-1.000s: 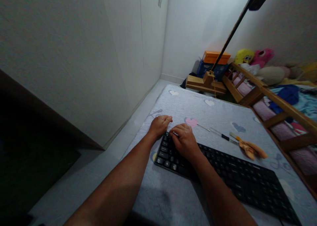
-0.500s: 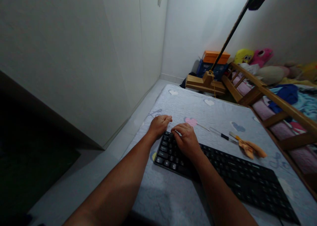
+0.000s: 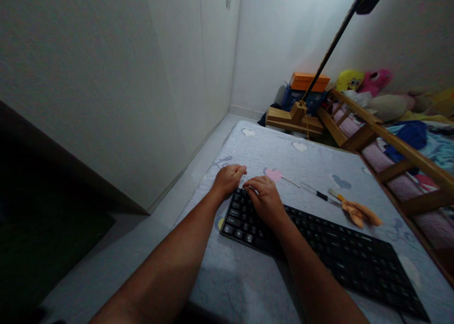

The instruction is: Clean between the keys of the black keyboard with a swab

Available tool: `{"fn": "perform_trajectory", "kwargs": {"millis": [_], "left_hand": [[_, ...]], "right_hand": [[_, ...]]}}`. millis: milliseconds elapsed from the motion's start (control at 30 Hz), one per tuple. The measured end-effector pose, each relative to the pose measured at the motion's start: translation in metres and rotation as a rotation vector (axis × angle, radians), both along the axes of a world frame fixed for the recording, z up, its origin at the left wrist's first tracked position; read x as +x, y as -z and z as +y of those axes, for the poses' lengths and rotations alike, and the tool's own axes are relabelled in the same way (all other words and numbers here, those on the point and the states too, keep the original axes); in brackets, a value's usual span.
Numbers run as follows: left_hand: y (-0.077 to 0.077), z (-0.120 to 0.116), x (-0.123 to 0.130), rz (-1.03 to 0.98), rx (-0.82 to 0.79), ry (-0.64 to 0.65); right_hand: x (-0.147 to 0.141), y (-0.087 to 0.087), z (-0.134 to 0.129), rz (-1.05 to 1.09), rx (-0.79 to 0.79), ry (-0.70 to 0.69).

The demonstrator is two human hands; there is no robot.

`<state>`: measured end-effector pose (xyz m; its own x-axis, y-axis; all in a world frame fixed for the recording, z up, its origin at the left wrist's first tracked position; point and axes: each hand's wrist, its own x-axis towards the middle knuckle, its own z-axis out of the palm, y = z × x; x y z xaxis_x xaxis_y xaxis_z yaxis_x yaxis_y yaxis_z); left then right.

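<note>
A black computer keyboard (image 3: 342,260) lies at a slant on the quilted bed cover. My left hand (image 3: 229,179) is closed at its far left corner, with the fingers curled inward; whatever is in them, if anything, is hidden. Over the upper left keys bends my right hand (image 3: 264,196), its thumb and fingers drawn together near the edge. The back of that hand hides what the fingertips touch or hold. Right of it, past the keyboard, lie a thin metal tool with a black grip (image 3: 322,196), a brush with a yellow handle (image 3: 336,195) and an orange cloth (image 3: 360,214).
The patterned bed cover (image 3: 269,146) stretches beyond my hands. A pale wardrobe (image 3: 170,87) stands on the left. On the right runs a wooden bed rail (image 3: 400,142) with plush toys behind it. A black pole (image 3: 331,49) rises from a wooden base (image 3: 294,118).
My right hand has shifted very slightly left and its fingers have moved a little over the keys. My left hand and the keyboard look unmoved.
</note>
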<state>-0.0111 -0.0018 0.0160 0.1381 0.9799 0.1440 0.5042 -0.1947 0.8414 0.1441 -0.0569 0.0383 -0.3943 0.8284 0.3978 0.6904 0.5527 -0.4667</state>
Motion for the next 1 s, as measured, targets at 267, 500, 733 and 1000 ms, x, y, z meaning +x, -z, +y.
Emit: {"fn": "perform_trajectory", "kwargs": {"millis": [267, 500, 733, 1000], "left_hand": [[0.0058, 0.0036, 0.0004, -0.021, 0.041, 0.006], [0.0042, 0.0021, -0.0004, -0.009, -0.010, 0.009], [0.0044, 0.0024, -0.0009, -0.023, 0.015, 0.008], [0.0052, 0.0024, -0.0008, -0.037, -0.001, 0.010]], "right_hand": [[-0.0026, 0.0008, 0.0005, 0.022, -0.031, -0.026], [-0.0015, 0.0010, 0.0000, 0.025, -0.035, -0.031], [-0.0015, 0.0007, 0.0000, 0.033, -0.034, -0.044], [-0.0040, -0.0028, -0.0025, 0.026, -0.038, -0.060]]}}
